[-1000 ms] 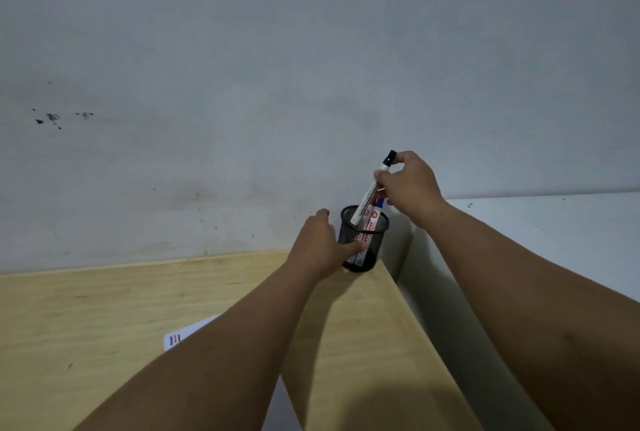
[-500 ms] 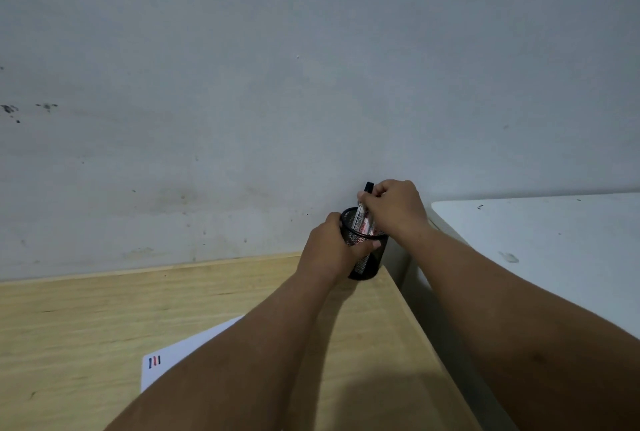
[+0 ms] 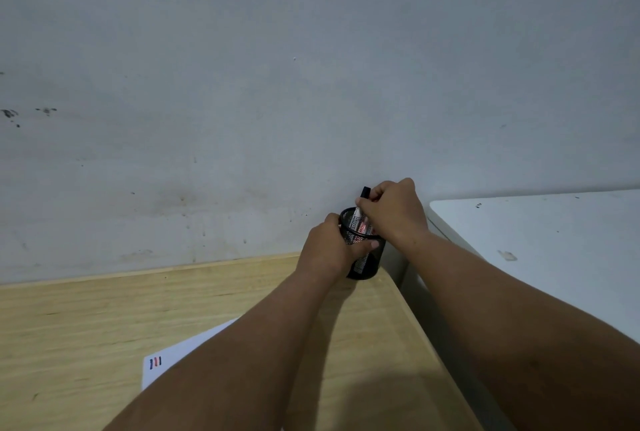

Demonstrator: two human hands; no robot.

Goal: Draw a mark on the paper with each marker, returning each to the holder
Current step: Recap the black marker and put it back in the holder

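A black mesh holder [image 3: 367,264] stands at the far right corner of the wooden table [image 3: 104,320], against the wall. My left hand [image 3: 329,250] wraps around its left side. My right hand [image 3: 394,212] sits over the rim, fingers closed on a black-capped marker [image 3: 360,209] that stands inside the holder with its cap poking above. A red-labelled marker [image 3: 363,228] shows inside too. The white paper [image 3: 180,358] lies near me, mostly under my left forearm, with blue, red and dark short strokes [image 3: 155,362] at its corner.
A grey wall [image 3: 311,84] rises right behind the holder. A white table [image 3: 554,250] stands to the right, separated from the wooden one by a narrow gap [image 3: 412,278]. The wooden table's right edge runs diagonally under my right forearm.
My right hand has lowered the black-capped marker down into the holder. The left hand kept its grip on the holder. The view has tilted down, showing more of the paper.
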